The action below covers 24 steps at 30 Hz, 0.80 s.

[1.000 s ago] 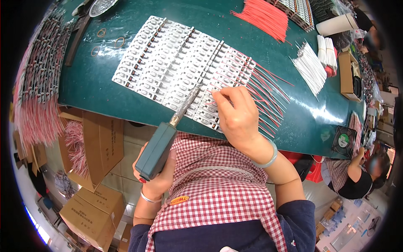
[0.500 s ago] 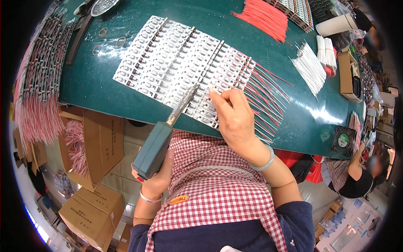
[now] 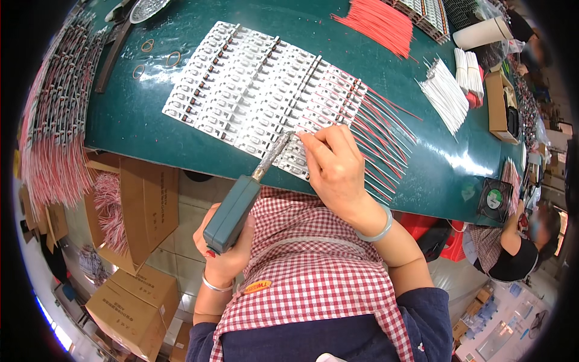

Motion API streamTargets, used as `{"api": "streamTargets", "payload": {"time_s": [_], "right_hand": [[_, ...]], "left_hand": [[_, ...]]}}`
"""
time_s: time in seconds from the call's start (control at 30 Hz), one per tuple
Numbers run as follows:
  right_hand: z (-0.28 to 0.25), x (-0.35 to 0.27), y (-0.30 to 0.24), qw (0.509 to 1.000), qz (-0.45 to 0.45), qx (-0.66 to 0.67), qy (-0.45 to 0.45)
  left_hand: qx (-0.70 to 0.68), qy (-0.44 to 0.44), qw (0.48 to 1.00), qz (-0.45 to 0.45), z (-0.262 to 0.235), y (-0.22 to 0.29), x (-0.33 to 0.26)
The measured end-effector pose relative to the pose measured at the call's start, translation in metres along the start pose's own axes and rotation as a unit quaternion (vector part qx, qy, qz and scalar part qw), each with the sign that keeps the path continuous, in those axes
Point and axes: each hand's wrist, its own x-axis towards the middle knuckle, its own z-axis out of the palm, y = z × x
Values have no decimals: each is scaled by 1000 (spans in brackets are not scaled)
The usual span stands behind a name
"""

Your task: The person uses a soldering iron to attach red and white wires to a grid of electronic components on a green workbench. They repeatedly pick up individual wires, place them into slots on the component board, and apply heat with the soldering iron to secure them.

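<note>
My left hand (image 3: 228, 250) is closed around the green body of a soldering gun (image 3: 232, 211). Its long metal tip reaches up over the white panel of small circuit modules (image 3: 253, 84), ending right beside my right fingertips. My right hand (image 3: 335, 169) pinches thumb and forefinger together low over the panel and appears to hold a thin wire, mostly hidden by the fingers. Red and white wires (image 3: 386, 142) fan out from the panel's right-hand columns, some passing under my right hand.
Red wires (image 3: 377, 27) and white wires (image 3: 443, 99) lie in bunches on the green table (image 3: 126, 114). Wired modules (image 3: 60, 102) hang over its left end. Cardboard boxes (image 3: 136, 308) stand below. Another person (image 3: 512, 241) sits at the right, near a small black fan (image 3: 494, 199).
The soldering gun in my left hand has moved up and to the right, its tip now close against my right fingertips. My right hand has shifted slightly left and down.
</note>
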Motion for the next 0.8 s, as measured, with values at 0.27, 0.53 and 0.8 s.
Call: {"api": "streamTargets", "payload": {"time_s": [0.27, 0.53, 0.8], "right_hand": [[-1, 2, -2, 1000, -4, -11, -5], [-2, 4, -3, 1000, 2, -16, -1], [-2, 3, -3, 1000, 6, -11, 1]], "left_hand": [[35, -21, 999, 0, -4, -1, -2], [-67, 55, 993, -81, -7, -17, -24], [-9, 49, 999, -13, -2, -13, -14]]}}
